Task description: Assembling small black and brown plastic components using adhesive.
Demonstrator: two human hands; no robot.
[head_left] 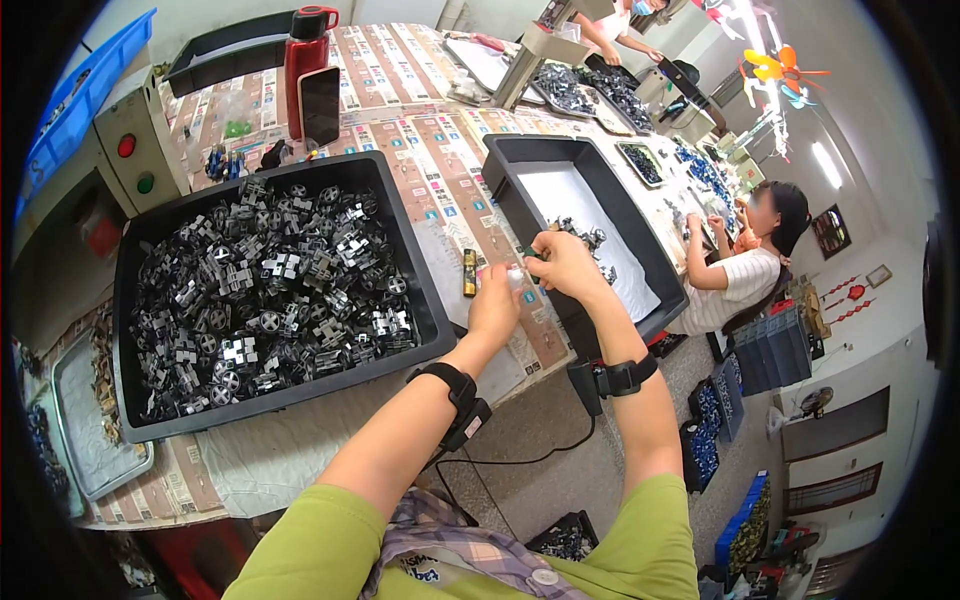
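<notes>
Your two hands meet just past the near edge of the table, in the gap between the two black trays. Your left hand (pixel 493 308) is pinched narrow around a small pale piece (pixel 514 279), and your right hand (pixel 566 262) is curled shut around something dark at its fingertips. I think it's one of the little metal parts, but it's too small and blurry to be sure. Both hands are touching at the piece, so whatever you're fitting or snapping, do it right there: keep the wrists steady, keep the pinch tight near the fingertips, and hold it over the smaller tray (pixel 640 235) so anything that slips lands on the white liner and not the floor.

Just to the left of your left hand, a little yellow and black stick (pixel 469 272) lies on the printed paper table cover. Further left, the big tray (pixel 135 330) is heaped with black and silver metal parts (pixel 270 290). The smaller tray only has a few parts (pixel 590 240) in it, near your right hand.

At the far edge of the table there's a red bottle (pixel 305 60) with a phone (pixel 320 105) leaning on it, and another person (pixel 745 265) works at the right.
</notes>
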